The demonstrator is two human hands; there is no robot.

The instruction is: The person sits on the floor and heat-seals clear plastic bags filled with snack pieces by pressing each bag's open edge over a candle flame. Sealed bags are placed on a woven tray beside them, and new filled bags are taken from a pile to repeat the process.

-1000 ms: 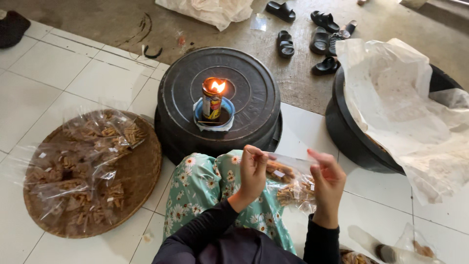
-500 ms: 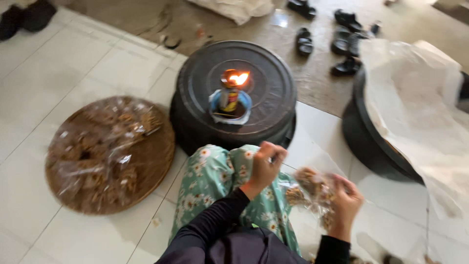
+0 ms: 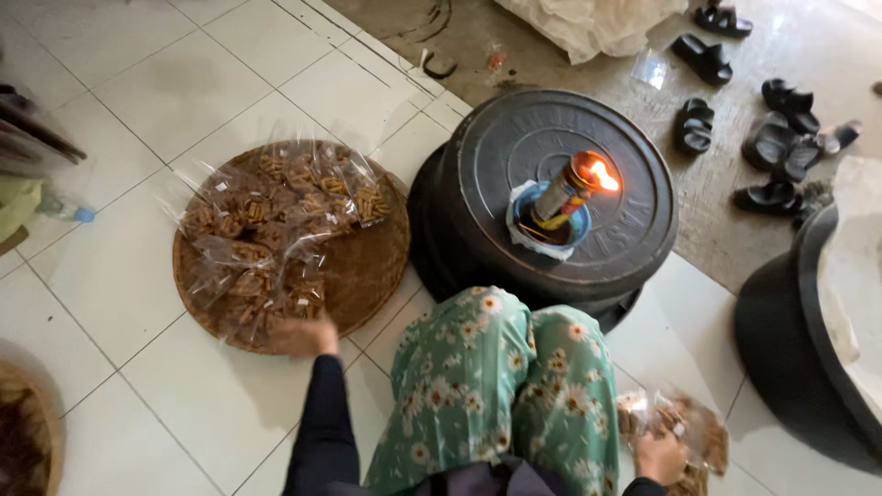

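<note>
Fingers (image 3: 296,332) of left hand (image 3: 303,336) blurred, resting on near rim of round woven tray (image 3: 367,266); spread or pressed together: cannot tell. Touching or just beside clear snack packets (image 3: 266,230) heaped on that tray, on white tiled floor (image 3: 138,110). Right hand (image 3: 660,456) low beside flowered knee (image 3: 496,386), fingers curled, pinching clear bag of brown snacks (image 3: 684,427). Ahead of knee: upturned black tub (image 3: 551,184), bearing lit lamp (image 3: 574,188) in blue dish. Sandals (image 3: 781,119) well apart, on bare concrete beyond.
</note>
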